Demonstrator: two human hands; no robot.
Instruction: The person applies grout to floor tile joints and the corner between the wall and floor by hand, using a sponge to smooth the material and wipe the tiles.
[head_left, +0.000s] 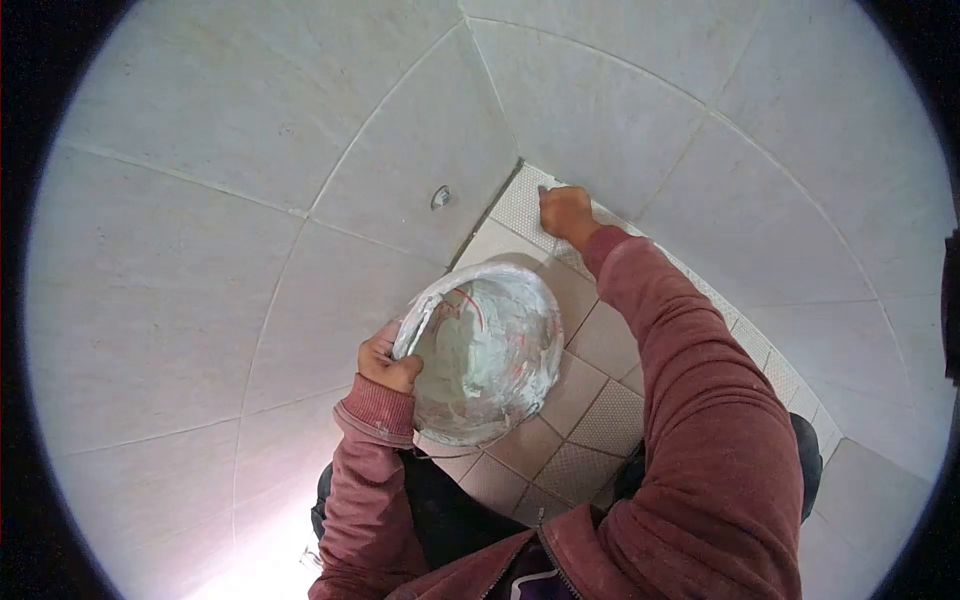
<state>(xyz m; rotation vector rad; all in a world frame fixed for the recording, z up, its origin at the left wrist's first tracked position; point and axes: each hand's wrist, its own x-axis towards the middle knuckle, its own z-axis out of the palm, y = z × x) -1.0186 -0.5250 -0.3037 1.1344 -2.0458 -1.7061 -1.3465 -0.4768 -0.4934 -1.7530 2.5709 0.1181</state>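
Observation:
My left hand [390,360] grips the near-left rim of a round bucket [548,300], thumb inside and fingers outside. Pale grout-like paste [450,350] smears the bucket's inner wall and bottom, with a few red streaks showing through. My right hand [567,213] reaches forward, fingers curled closed, low at the foot of the right wall close to the corner. A small dark tip shows at its left side; I cannot tell what it holds. Beneath it runs a strip of white textured floor tile [517,207].
Large grey tiled walls [400,170] meet in a corner ahead. A dark gap [478,232] follows the left wall's foot. A small round wall fitting [440,197] sits low on that wall. Beige and patterned tiles [525,445] cover the floor around the bucket.

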